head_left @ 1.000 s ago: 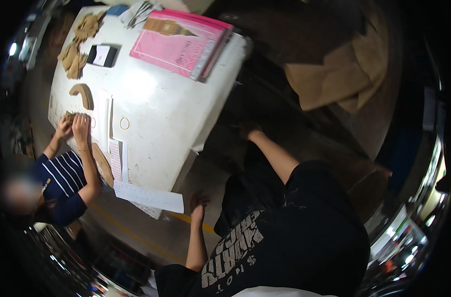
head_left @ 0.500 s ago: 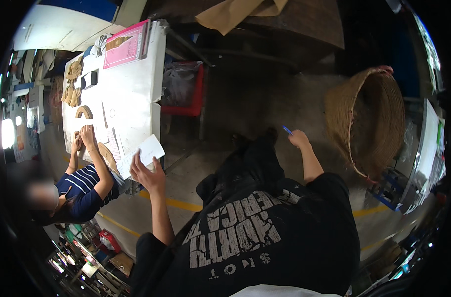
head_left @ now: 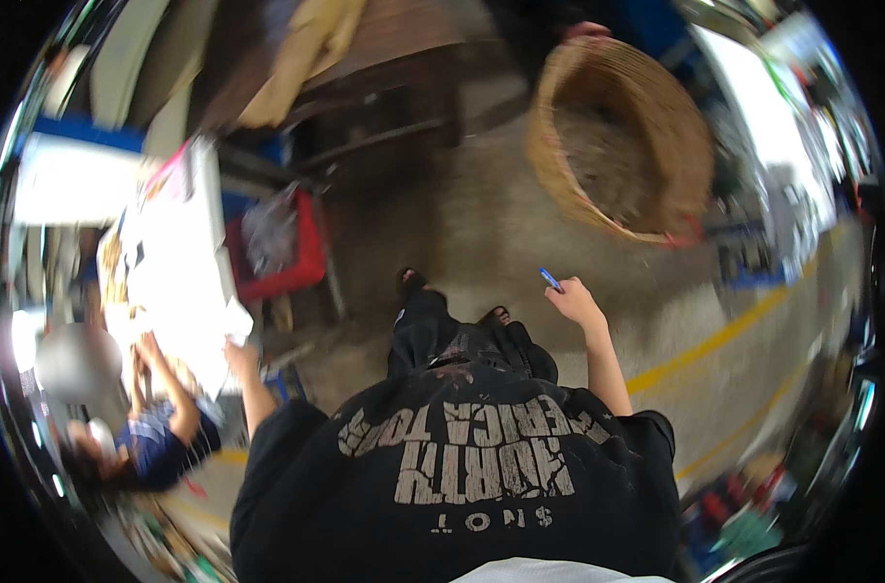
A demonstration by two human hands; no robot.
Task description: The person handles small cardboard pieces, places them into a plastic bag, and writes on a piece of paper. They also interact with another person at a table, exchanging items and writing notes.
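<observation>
My right hand is out in front of me on the right, its fingers closed round a blue pen whose end sticks out past them. On the left, my left hand is beside the edge of the bright white table. A white sheet of paper juts from its closed fingers. Motion blur and glare hide the finer detail of that grip.
A co-worker in a dark blue top has both hands over the table. Next to the table is a red crate with a plastic bag. A large woven basket stands ahead right; brown sheet material lies on a dark table.
My view has swung right, so the table sits farther left and the basket nearer the middle. The left hand has gone from spread over the paper to closed on it. The pen stays held.
</observation>
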